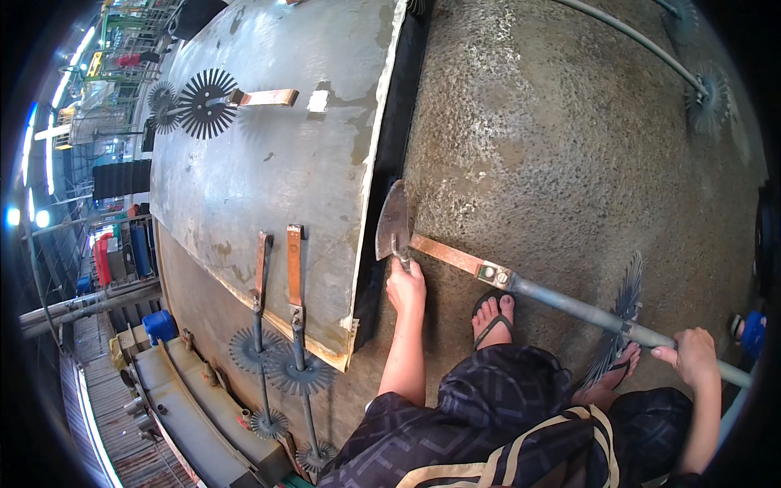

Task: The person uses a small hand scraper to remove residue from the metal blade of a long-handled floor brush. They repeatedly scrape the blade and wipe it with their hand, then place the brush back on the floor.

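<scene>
Two hands are at work on one long tool. At frame centre my left hand (405, 286) pinches the base of the grey trowel-like blade (394, 224) beside the steel plate (268, 179); lower right, my right hand (694, 355) wraps closed around the grey pipe handle (586, 309).

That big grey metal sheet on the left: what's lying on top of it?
On the metal sheet lie a black spoked disc on a copper-coloured bar near the far end, and two copper-coloured bars at the near edge, joined to rods with spoked discs. What is under the sheet is covered.
</scene>
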The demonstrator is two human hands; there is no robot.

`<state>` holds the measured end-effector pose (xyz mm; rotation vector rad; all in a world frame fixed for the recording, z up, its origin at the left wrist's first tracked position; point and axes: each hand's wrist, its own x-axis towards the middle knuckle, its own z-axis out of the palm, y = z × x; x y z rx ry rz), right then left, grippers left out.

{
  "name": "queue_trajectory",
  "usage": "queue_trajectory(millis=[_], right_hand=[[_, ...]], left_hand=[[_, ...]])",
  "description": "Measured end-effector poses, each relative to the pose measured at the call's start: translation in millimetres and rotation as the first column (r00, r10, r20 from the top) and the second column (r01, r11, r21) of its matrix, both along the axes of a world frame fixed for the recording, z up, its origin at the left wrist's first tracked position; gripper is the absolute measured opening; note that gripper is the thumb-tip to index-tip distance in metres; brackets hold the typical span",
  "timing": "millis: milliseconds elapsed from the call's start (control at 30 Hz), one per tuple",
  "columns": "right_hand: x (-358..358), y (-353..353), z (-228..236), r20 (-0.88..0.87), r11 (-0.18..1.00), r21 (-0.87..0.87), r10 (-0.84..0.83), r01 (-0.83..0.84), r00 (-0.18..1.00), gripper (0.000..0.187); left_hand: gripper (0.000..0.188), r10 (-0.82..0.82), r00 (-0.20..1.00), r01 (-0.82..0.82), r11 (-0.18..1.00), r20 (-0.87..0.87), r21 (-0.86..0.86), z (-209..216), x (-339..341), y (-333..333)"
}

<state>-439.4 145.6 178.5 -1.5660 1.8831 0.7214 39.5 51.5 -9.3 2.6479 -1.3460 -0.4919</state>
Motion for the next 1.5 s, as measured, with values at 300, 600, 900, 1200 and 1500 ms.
queue_trajectory(millis=[300, 600, 900, 1200, 1500], right_hand=[[5, -6, 2, 0.005, 0.999, -0.014, -0.034, 0.034, 0.999, 0.067], [5, -6, 2, -0.038, 0.997, 0.060, -0.053, 0.055, 0.998, 0.064], [0, -2, 1, -0.035, 0.997, 0.051, -0.052, 0.054, 0.998, 0.063], [12, -10, 6, -0.022, 0.997, 0.058, -0.049, 0.050, 0.999, 0.062], [7, -3, -1, -0.024, 0.999, -0.041, 0.022, -0.023, 0.999, 0.063]], left_hand=[[0.036, 0.006, 0.999, -0.006, 1.000, -0.032, -0.017, -4, 5, -6], [0.039, 0.016, 0.997, -0.018, 1.000, -0.074, -0.022, -12, 8, -6], [0.038, 0.041, 0.997, -0.039, 0.999, -0.064, 0.021, -15, 10, 8], [0.035, -0.097, 0.990, 0.084, 0.988, 0.098, 0.126, 7, 10, -3], [0.039, -0.024, 0.999, 0.024, 1.000, -0.039, -0.010, -6, 21, 6]])
